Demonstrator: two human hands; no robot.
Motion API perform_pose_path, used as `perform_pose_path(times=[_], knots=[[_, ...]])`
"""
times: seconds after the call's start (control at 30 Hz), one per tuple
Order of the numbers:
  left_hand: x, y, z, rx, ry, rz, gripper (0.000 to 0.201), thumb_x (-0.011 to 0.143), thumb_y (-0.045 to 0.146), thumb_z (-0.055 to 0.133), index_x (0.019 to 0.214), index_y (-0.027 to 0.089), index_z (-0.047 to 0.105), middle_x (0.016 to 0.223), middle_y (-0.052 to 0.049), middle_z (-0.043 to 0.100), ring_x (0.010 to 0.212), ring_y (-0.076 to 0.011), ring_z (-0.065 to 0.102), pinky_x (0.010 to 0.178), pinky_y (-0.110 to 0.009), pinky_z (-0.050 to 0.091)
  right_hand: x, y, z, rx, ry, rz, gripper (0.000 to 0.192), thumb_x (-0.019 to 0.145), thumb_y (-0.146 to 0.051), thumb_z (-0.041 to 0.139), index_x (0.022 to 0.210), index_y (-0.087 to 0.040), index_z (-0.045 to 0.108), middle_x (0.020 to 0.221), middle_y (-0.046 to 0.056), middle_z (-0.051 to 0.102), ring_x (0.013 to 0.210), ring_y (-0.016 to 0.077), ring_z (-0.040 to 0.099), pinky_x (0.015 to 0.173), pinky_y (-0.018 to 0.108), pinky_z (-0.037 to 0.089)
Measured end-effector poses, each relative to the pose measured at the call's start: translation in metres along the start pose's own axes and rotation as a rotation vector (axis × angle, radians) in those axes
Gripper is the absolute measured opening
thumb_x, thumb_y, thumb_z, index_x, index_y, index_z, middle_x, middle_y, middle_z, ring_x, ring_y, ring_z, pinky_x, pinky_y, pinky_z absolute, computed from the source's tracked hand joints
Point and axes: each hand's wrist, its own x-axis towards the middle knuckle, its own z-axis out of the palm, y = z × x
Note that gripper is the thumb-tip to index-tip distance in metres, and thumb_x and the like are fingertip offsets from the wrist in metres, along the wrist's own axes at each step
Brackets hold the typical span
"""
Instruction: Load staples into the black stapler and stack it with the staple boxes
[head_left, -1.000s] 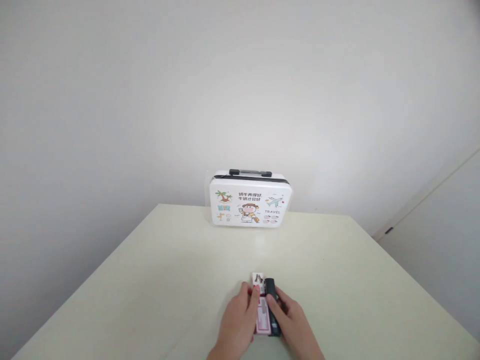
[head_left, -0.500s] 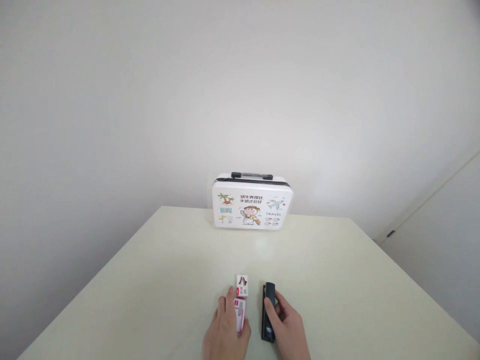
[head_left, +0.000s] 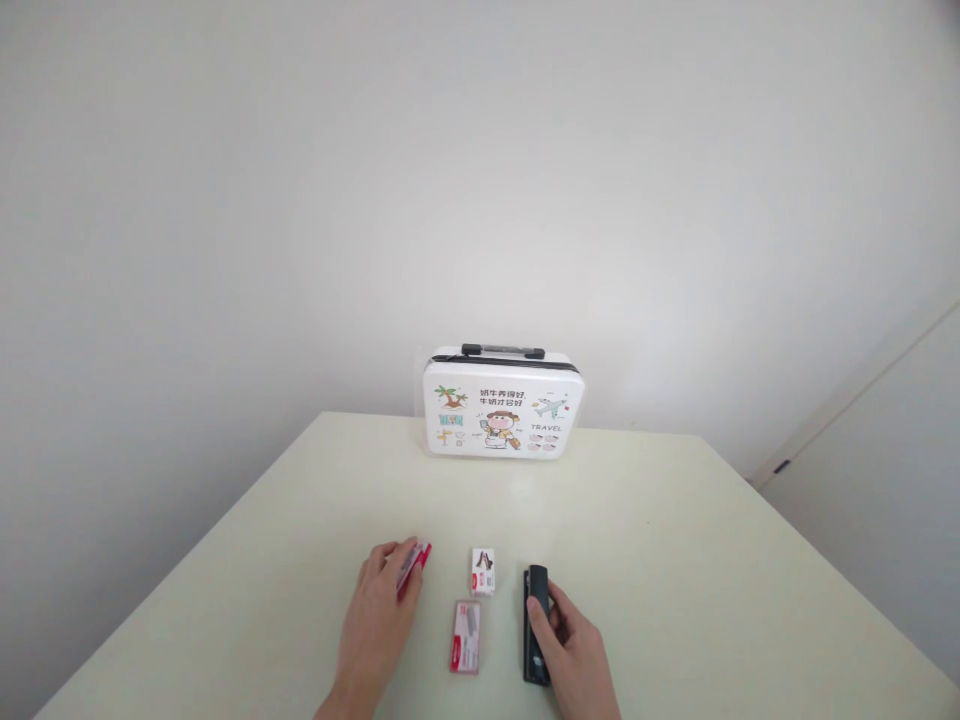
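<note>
The pale table (head_left: 675, 560) carries a white printed case (head_left: 501, 405) at its far edge, upright against the wall. Near the person, the left hand (head_left: 379, 625) is closed around a small red and white box (head_left: 413, 565), held out to the left side. The right hand (head_left: 574, 650) rests over a black stapler (head_left: 535, 630), fingers curled on it. Between them lie a red staple box (head_left: 465, 650) and a small white box (head_left: 482, 571), both untouched. It looks like the step of spreading the pieces apart; the left hand needs only a free place to put its box.
</note>
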Motion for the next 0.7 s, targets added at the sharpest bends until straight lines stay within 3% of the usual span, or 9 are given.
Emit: perform_pose_path(times=[0.23,0.37,0.47,0.57,0.63,0.7], knots=[[-0.060,-0.041,-0.009,-0.038,0.072,0.007,0.030,0.097,0.038,0.049,0.120,0.028,0.065,0.124,-0.007,0.056,0.112,-0.0258,0.062,0.099,-0.044,0.053,-0.001,0.000,0.001,-0.047,-0.008,-0.001,0.060,0.092,-0.065,0.052,0.127,-0.019,0.067,0.069,-0.003,0.052,0.067,0.0188,0.052,0.063,0.029,0.041],[-0.067,-0.050,-0.004,0.060,0.048,0.032,0.032,0.093,0.035,0.053,0.121,0.032,0.069,0.124,-0.007,0.058,0.107,-0.0264,0.061,0.092,-0.046,0.053,0.003,-0.003,0.000,-0.120,-0.059,-0.006,0.062,0.089,-0.064,0.058,0.130,-0.017,0.065,0.068,-0.004,0.051,0.066,0.0193,0.053,0.063,0.030,0.041],[-0.060,-0.042,-0.002,0.128,0.103,0.018,0.040,0.096,0.033,0.049,0.133,0.034,0.064,0.128,-0.007,0.058,0.110,-0.0272,0.059,0.091,-0.047,0.051,0.004,-0.002,0.000,-0.166,-0.083,-0.019,0.064,0.087,-0.061,0.059,0.134,-0.017,0.061,0.068,-0.003,0.053,0.065,0.0199,0.056,0.062,0.030,0.041],[-0.055,-0.021,0.000,0.126,0.216,0.041,0.038,0.098,0.033,0.048,0.132,0.031,0.065,0.131,-0.008,0.058,0.116,-0.0287,0.056,0.096,-0.049,0.048,0.000,0.002,-0.001,-0.184,-0.098,-0.044,0.064,0.087,-0.058,0.058,0.137,-0.017,0.057,0.068,-0.004,0.055,0.065,0.0205,0.058,0.062,0.030,0.042],[-0.056,0.000,0.006,0.070,0.188,0.149,0.032,0.098,0.032,0.050,0.124,0.030,0.069,0.123,-0.008,0.062,0.111,-0.0265,0.060,0.095,-0.046,0.049,-0.004,0.004,-0.001,-0.198,-0.103,-0.057,0.062,0.087,-0.058,0.058,0.134,-0.018,0.056,0.068,-0.004,0.055,0.063,0.0203,0.058,0.061,0.029,0.041],[-0.060,0.024,0.017,-0.003,0.078,0.275,0.028,0.097,0.032,0.053,0.119,0.030,0.070,0.112,-0.006,0.065,0.102,-0.0234,0.063,0.090,-0.040,0.051,-0.009,0.004,-0.001,-0.205,-0.124,-0.063,0.056,0.087,-0.058,0.058,0.128,-0.020,0.055,0.067,-0.005,0.054,0.062,0.0198,0.058,0.060,0.029,0.040]])
